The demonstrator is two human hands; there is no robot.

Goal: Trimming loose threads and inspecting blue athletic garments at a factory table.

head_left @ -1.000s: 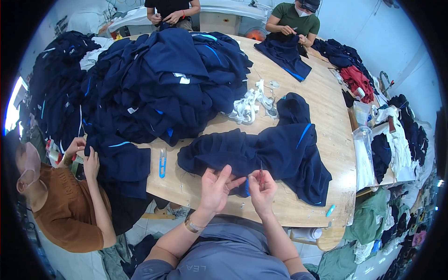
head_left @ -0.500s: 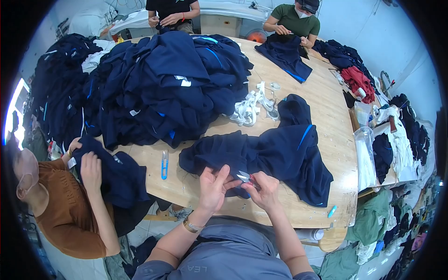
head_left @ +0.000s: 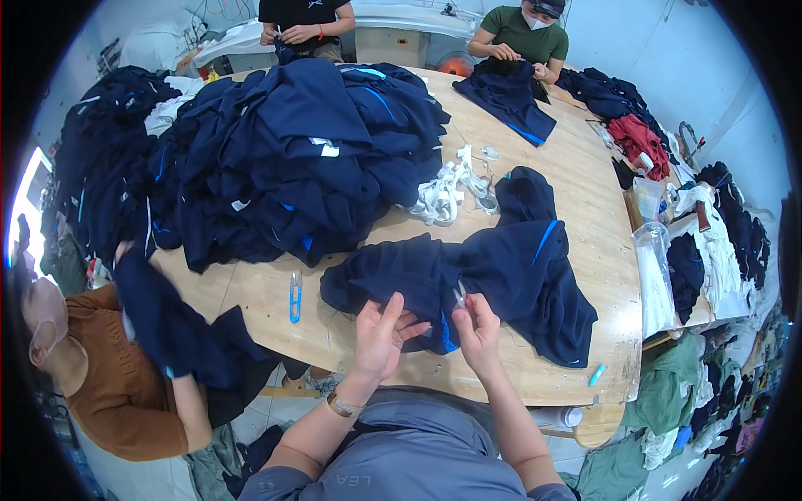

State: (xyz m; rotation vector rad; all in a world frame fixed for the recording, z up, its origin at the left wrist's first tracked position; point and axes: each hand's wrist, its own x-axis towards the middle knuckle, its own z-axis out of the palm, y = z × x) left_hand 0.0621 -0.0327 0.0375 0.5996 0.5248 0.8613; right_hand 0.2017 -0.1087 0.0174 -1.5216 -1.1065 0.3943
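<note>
My right hand [head_left: 478, 331] is closed around small thread snips [head_left: 460, 295], their pale blades pointing away from me and a bit of red handle showing. To its left is my left hand [head_left: 383, 338], palm turned up, thumb raised and fingers apart; no object shows in it. Both hands are over the near edge of a dark navy garment [head_left: 510, 267] with blue trim, spread loosely across the wooden table [head_left: 593, 209]. Left of that garment, blue-handled thread snips [head_left: 295, 297] lie on the wood.
A big heap of navy garments [head_left: 276, 150] covers the far left. White tape scraps [head_left: 443, 192] lie beside it. A small turquoise object [head_left: 596, 375] sits near the right edge. A co-worker in brown [head_left: 138, 380] handles a garment at left; two others stand across the table.
My right hand has turned the snips from pointing left toward my left hand to pointing away, and the hands have parted slightly. The co-worker at left has shifted their garment.
</note>
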